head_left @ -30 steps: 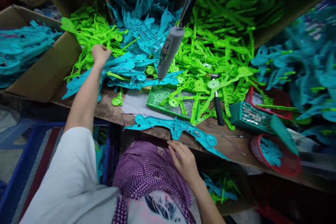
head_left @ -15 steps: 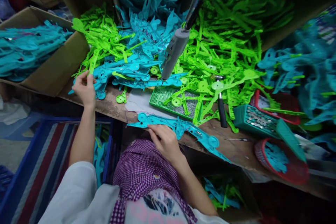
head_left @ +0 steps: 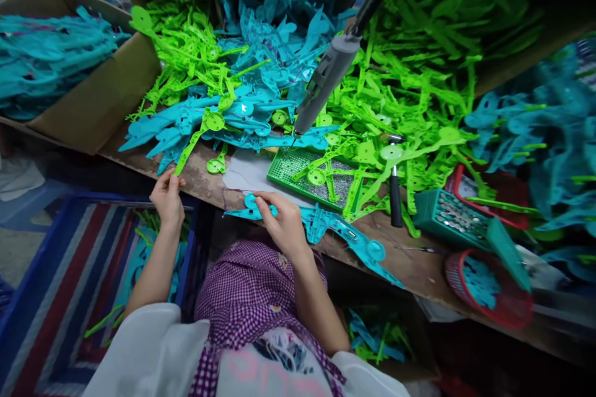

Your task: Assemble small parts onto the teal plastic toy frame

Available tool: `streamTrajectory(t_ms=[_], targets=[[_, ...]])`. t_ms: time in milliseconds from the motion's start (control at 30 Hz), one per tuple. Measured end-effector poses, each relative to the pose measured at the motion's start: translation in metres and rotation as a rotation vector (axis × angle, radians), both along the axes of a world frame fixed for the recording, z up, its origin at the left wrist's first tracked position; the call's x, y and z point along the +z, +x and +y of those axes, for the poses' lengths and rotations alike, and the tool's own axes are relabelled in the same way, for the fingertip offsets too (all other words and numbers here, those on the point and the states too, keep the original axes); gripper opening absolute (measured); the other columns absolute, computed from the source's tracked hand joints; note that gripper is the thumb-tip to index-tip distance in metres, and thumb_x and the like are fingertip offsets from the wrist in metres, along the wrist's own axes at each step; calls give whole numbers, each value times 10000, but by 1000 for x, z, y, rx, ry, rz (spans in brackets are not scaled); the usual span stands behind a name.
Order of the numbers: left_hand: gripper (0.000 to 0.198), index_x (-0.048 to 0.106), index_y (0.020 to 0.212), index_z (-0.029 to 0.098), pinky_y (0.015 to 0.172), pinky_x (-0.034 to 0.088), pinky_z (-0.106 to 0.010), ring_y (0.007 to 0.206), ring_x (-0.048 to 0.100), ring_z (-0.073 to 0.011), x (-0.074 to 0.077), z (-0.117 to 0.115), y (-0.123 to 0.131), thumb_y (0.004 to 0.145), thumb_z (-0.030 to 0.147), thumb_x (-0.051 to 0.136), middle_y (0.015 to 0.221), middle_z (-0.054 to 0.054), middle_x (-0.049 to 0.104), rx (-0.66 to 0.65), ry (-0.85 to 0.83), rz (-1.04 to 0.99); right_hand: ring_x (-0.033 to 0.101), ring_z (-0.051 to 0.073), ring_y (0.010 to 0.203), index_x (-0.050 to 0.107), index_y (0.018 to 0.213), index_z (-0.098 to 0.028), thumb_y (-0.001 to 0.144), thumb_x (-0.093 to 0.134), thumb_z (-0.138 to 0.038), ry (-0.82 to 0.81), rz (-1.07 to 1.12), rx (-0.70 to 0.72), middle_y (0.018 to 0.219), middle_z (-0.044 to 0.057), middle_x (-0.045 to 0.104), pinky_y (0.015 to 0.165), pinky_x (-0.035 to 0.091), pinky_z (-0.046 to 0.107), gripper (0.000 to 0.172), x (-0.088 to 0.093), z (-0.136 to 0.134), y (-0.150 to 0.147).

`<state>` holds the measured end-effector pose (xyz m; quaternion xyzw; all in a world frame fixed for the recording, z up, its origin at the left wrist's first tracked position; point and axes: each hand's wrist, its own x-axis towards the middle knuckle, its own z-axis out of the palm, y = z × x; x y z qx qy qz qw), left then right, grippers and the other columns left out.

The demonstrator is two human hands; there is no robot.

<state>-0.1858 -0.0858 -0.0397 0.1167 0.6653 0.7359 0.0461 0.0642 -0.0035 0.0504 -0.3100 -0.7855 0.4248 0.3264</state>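
Green arm (head_left: 214,121) slants away from the left hand (head_left: 168,201), whose fingers are clamped on its near end by the edge of the tabletop (head_left: 200,183); its far end overlaps the piled parts (head_left: 161,127) behind. Blue frame (head_left: 317,226) lies lengthwise along that edge, the right hand's (head_left: 285,223) thumb and forefinger at its rounded left end; I cannot tell whether those fingers grip it or merely touch it. Just behind the frame sits a green tray (head_left: 279,167) of small metal bits (head_left: 343,187). A grey screwdriver (head_left: 328,77) hangs tip-down near the tray's far left corner. To the right are a hammer (head_left: 395,198), a teal box (head_left: 426,216) of discs (head_left: 459,217) and a red basket (head_left: 455,279).
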Motion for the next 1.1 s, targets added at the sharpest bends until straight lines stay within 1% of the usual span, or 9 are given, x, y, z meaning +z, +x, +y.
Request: streamTrajectory(t_ms=[200,367,533,633,700,800,867,967,1100], targets=[[398,688,936,153,658,512,-230,624,594,-88,-4,-31,27,648,417,762,755,-1,655,-64,-18,-78,659,174,991,625,1174,-211,947,495,-343,-32,-2,-26,1124,81,686,878,537,329,293,-15,5,12],[341,722,954,151,612,491,-231,605,587,-112,4,-49,19,720,399,712,731,-16,669,-372,-315,5,495,237,1295,449,1394,-248,927,521,-402,145,-131,-131,1364,127,539,1053,452,468,497,-30,6,19],[394,711,989,128,639,502,-305,615,581,-174,10,-5,-23,801,434,548,683,-42,632,-450,-592,230,470,276,1324,581,1266,-224,939,498,-383,245,-259,90,1375,129,548,1098,380,523,373,-37,6,3],[447,680,1111,133,910,468,-443,947,618,-282,24,13,-32,824,450,550,1000,-148,658,-372,-749,566,554,253,1230,622,1195,-208,944,496,-352,182,-228,55,1299,129,601,1030,458,463,316,-40,-4,14],[550,607,1258,165,1051,355,-493,1211,499,-341,40,26,-29,816,491,597,1279,-189,548,-277,-742,770,610,223,1139,645,1139,-214,946,496,-329,126,-180,17,1201,113,651,969,503,409,270,-39,-12,20],[702,476,1385,214,1108,272,-505,1337,381,-346,65,66,-28,801,576,619,1419,-161,459,-259,-680,835,628,194,1101,662,1093,-213,950,492,-298,87,-113,58,1133,95,674,950,515,365,238,-36,-20,15],[734,465,1385,221,1108,238,-536,1360,347,-366,75,102,-33,782,603,634,1413,-159,482,-286,-699,794,611,205,1143,659,1111,-207,945,502,-293,117,-110,123,1181,103,660,973,503,378,245,-34,-22,8],[505,611,1205,232,1093,211,-561,1307,412,-358,81,144,-44,830,570,600,1266,-134,616,-362,-751,741,616,215,1140,658,1121,-207,943,504,-285,131,-144,110,1203,109,654,960,509,388,248,-30,-24,13],[320,674,1009,179,1079,260,-512,1186,524,-299,85,149,-42,856,456,631,1103,-95,671,-374,-609,734,654,180,1042,664,1078,-225,945,495,-245,63,-121,21,1088,75,695,892,539,341,216,-14,-38,41]])
